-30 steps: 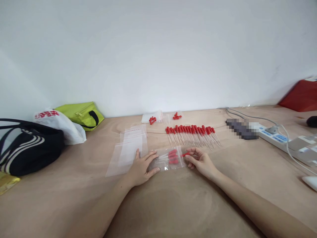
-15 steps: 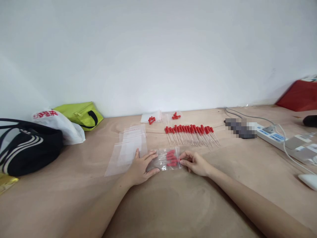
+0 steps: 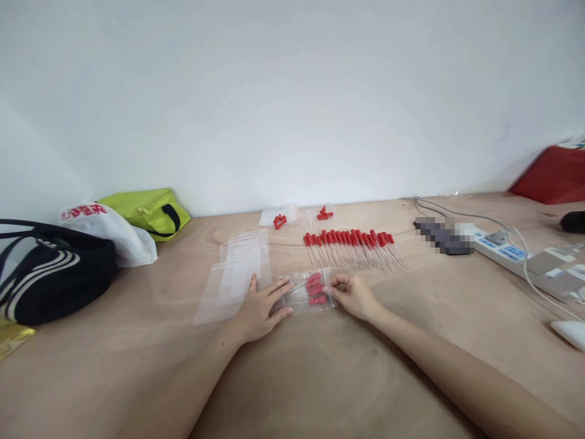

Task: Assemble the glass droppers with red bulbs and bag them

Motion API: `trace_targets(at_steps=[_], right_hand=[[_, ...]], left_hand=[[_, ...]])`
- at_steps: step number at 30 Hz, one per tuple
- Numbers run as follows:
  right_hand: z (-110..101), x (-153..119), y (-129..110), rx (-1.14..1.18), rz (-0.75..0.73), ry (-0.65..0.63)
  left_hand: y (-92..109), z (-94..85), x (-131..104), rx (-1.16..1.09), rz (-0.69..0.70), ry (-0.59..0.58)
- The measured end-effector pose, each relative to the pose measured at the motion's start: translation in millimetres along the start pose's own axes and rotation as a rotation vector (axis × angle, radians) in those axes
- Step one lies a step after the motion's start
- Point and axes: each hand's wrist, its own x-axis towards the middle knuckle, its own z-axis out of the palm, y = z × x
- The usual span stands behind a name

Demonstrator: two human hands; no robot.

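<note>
A clear zip bag (image 3: 299, 304) lies on the table, holding several glass droppers with red rubber bulbs (image 3: 315, 285). My left hand (image 3: 260, 310) rests on the bag's left end with its fingers spread. At the bag's right end, my right hand (image 3: 354, 296) pinches the red bulb end of a dropper at the opening; the fingertips partly hide it. Behind the bag lies a row of loose red-bulbed droppers (image 3: 351, 247). Overlapping flat zip bags (image 3: 233, 277) lie beyond and left of my left hand.
Two bagged dropper sets (image 3: 280, 221) (image 3: 325, 213) lie near the wall. At left are a black bag (image 3: 59, 274), a white plastic bag (image 3: 137, 244) and a lime-green bag (image 3: 146, 210). A power strip (image 3: 498, 247) with cables and a red object (image 3: 551, 177) are at right.
My right hand has moved slightly left, its fingertips now over the bag's opening along with the dropper's bulb. The bag's right end has lifted and wrinkled a little; my left hand stays almost still.
</note>
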Motion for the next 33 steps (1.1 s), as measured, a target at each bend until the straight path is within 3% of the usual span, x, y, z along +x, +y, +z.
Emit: trace_targets(at_steps=[4, 9, 14, 20, 24, 29, 31, 33], right_hand=[[-2, 1, 5, 0.038, -0.09, -0.07], [1, -1, 6, 0.2, 0.076, 0.008], [5, -1, 3, 0.368, 0.031, -0.076], [-3, 4, 3, 0.324, 0.258, 0.168], [-4, 7, -4, 0.36, 0.358, 0.027], [-7, 4, -9, 0.41, 0.352, -0.074], [-8, 2, -8, 0.487, 0.309, -0.126], [-6, 1, -8, 0.573, 0.27, -0.139]], left_hand=[[0, 0.3, -1, -0.001, -0.006, -0.005], [-1, 0.2, 0, 0.009, -0.008, 0.002], [-1, 1.0, -1, 0.008, -0.01, 0.003], [-2, 0.1, -1, -0.006, 0.004, -0.005], [-1, -1.7, -2, -0.019, 0.044, -0.04], [2, -0.9, -1, 0.009, 0.067, -0.028], [-1, -3.4, 0, 0.048, -0.021, 0.028], [-12, -10.2, -1, 0.101, -0.223, 0.128]])
